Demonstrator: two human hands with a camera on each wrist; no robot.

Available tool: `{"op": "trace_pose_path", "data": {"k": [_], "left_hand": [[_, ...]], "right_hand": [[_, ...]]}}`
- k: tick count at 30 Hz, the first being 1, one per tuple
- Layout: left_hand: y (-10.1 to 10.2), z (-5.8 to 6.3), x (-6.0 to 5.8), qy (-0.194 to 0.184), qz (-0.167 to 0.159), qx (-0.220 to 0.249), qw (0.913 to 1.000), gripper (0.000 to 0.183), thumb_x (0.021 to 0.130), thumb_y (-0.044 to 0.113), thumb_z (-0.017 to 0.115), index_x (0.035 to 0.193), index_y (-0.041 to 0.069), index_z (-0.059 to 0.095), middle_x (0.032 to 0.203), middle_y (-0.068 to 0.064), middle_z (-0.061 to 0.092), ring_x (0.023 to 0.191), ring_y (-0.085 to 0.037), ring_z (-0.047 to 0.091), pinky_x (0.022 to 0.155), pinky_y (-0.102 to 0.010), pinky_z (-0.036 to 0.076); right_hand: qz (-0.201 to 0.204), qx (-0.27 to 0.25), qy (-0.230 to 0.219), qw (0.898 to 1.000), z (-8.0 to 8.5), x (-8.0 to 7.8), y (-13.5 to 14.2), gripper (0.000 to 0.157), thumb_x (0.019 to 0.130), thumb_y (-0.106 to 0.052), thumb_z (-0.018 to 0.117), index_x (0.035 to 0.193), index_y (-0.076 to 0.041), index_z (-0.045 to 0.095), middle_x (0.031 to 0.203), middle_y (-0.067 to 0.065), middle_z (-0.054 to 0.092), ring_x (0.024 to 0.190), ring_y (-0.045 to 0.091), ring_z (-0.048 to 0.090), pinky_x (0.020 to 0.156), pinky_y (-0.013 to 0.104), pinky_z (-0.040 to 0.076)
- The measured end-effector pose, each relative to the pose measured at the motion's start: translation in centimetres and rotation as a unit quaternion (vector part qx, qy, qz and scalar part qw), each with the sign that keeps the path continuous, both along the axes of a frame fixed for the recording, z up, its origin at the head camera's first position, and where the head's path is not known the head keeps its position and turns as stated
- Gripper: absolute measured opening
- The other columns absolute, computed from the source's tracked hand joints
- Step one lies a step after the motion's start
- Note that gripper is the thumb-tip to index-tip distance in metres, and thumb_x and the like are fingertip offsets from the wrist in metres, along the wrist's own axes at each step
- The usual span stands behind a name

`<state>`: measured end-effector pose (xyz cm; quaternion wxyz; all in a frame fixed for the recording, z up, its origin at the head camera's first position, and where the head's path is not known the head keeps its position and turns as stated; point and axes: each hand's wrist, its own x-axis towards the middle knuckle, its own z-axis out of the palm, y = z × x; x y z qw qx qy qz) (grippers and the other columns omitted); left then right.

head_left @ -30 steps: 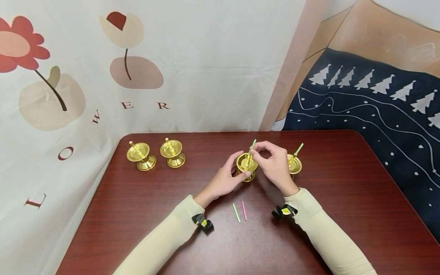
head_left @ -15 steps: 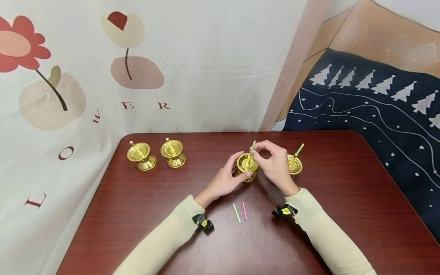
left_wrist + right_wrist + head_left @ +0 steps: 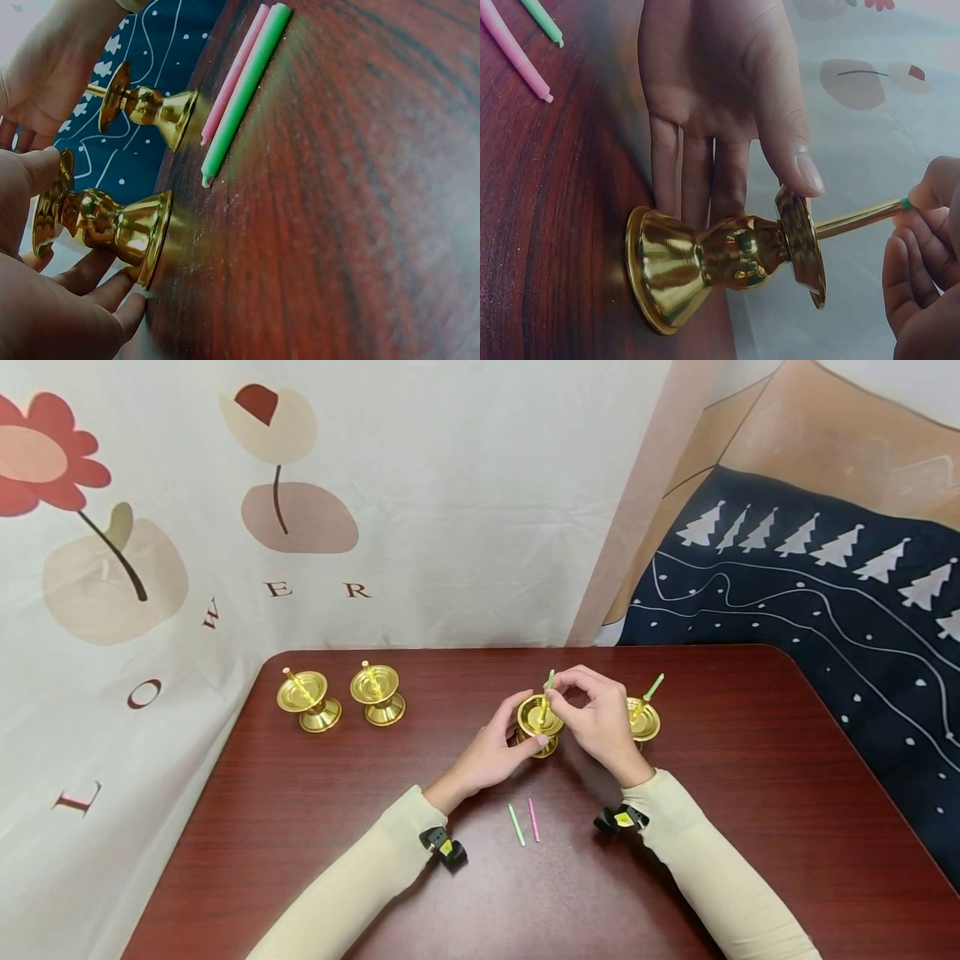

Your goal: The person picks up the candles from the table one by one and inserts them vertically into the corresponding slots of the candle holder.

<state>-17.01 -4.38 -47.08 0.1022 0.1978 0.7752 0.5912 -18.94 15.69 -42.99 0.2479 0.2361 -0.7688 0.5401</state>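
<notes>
A shiny brass candle holder (image 3: 539,717) stands on the table between both hands. My left hand (image 3: 501,745) grips it from the left, thumb on the near rim of its dish and fingers behind its body. With thumb and fingertips, my right hand (image 3: 596,714) pinches a thin green candle (image 3: 551,679) whose lower end sits in the holder's upright tube. In the right wrist view a bit of green candle (image 3: 906,203) shows between tube top and fingertips. Partly behind my right hand, a second brass holder (image 3: 643,720) carries another green candle (image 3: 654,686).
Two brass holders without candles, one far left (image 3: 303,693) and one beside it (image 3: 375,687), stand at the back. A loose green candle (image 3: 516,824) and a pink candle (image 3: 533,820) lie on the dark red table (image 3: 420,893) before the hands. A printed cloth (image 3: 465,510) hangs behind.
The green candle in my right hand has sunk slightly into the tube and stands a little more upright. My left hand keeps its grip on the holder.
</notes>
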Motion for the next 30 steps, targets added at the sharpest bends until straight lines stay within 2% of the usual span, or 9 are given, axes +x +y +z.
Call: {"op": "trace_pose_path", "data": {"k": [11,16,20,25,30], "left_hand": [[0.0,-0.18,-0.12,0.008,0.004,-0.008,0.9999,0.078,0.105,0.02,0.077,0.169,0.008,0.036,0.161,-0.019,0.056,0.15,-0.034,0.052,0.124,-0.048,0.041],[-0.03,-0.23,-0.13,0.005,0.003,-0.005,1.0,0.078,0.105,0.021,0.077,0.169,0.008,0.035,0.162,-0.019,0.055,0.151,-0.034,0.051,0.124,-0.049,0.041],[0.0,-0.18,-0.09,0.004,0.003,-0.002,1.0,0.078,0.105,0.02,0.077,0.169,0.008,0.035,0.163,-0.019,0.054,0.151,-0.034,0.051,0.125,-0.048,0.041],[0.01,-0.07,-0.07,0.004,0.003,-0.001,1.0,0.078,0.105,0.02,0.077,0.169,0.009,0.035,0.163,-0.018,0.054,0.151,-0.034,0.05,0.125,-0.048,0.04],[0.02,0.03,-0.05,0.003,0.003,0.005,1.0,0.077,0.105,0.02,0.077,0.169,0.009,0.036,0.163,-0.018,0.055,0.151,-0.034,0.051,0.125,-0.048,0.04]], "right_hand": [[0.004,0.011,0.0,1.0,-0.13,-0.14,0.27,0.022,0.089,0.011,0.08,0.091,-0.011,0.079,0.092,-0.001,0.077,0.084,0.015,0.067,0.073,0.018,0.05],[0.017,0.013,-0.001,1.0,-0.34,-0.29,0.52,0.004,0.096,-0.003,0.081,0.093,-0.004,0.079,0.093,0.005,0.078,0.086,0.017,0.067,0.073,0.019,0.049],[0.024,0.013,-0.002,1.0,-0.44,-0.29,0.62,0.014,0.099,-0.012,0.082,0.094,0.0,0.079,0.095,0.009,0.079,0.086,0.015,0.067,0.072,0.019,0.05],[0.025,0.009,-0.003,1.0,-0.6,-0.27,0.56,0.011,0.096,-0.005,0.082,0.093,0.004,0.077,0.095,0.009,0.079,0.085,0.014,0.067,0.072,0.02,0.053],[0.028,0.013,-0.012,0.999,-0.6,-0.29,0.64,0.011,0.097,-0.008,0.082,0.095,0.003,0.078,0.097,0.007,0.079,0.086,0.015,0.067,0.073,0.019,0.054]]}}
